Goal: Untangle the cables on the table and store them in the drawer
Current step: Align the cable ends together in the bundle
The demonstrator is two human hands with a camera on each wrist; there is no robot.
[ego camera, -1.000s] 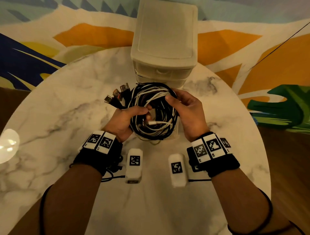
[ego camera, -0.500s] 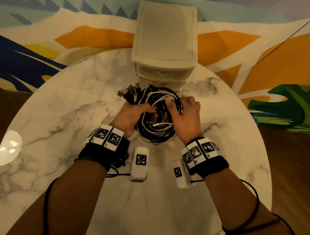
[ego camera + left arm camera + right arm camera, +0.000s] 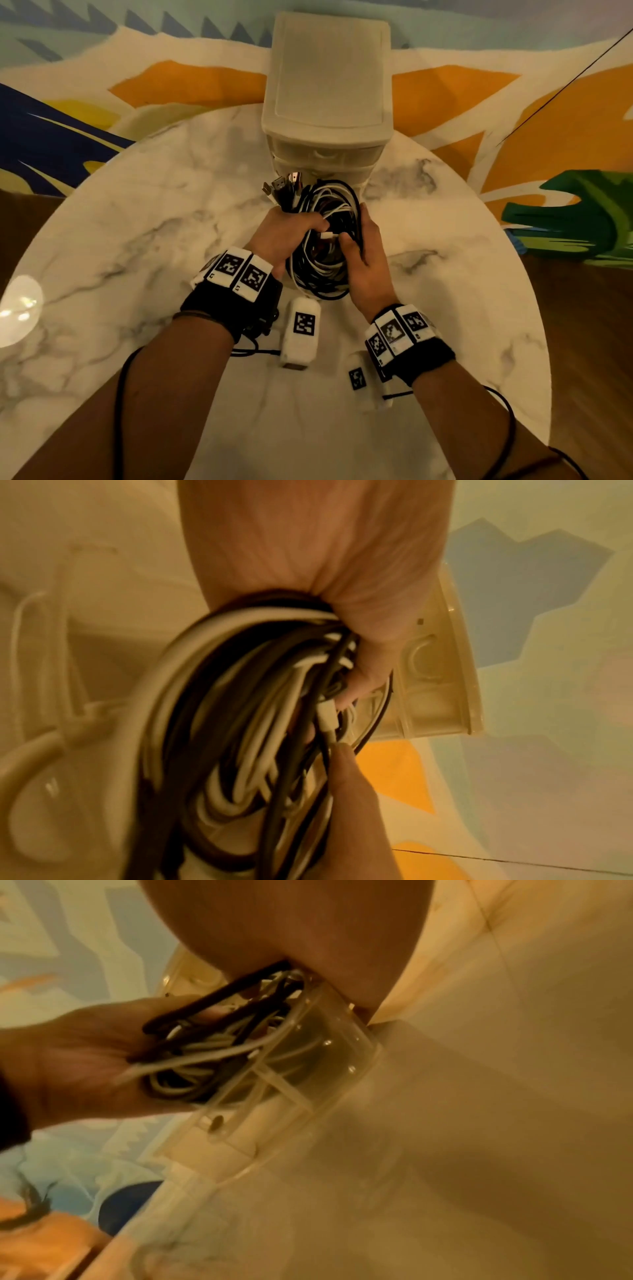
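While both hands converge at the centre of the round white marble table [image 3: 144, 240], the coiled bundle of black and white cables [image 3: 323, 260] sits between them, just in front of the cream plastic drawer unit [image 3: 327, 102]. The left hand [image 3: 284, 236] clenches the bundle's left side, fingers curled round the strands; a cluster of metal plug ends [image 3: 284, 183] projects above it toward the unit. The right hand [image 3: 364, 260] grasps the right side, thumb pressed onto the coil beside a white connector [image 3: 327, 235]. In the right wrist view, cable loops lie against a clear plastic drawer [image 3: 308, 1053]. Bare marble extends left, right and toward the near edge. Two white tagged blocks [image 3: 301, 329] lie near the wrists.
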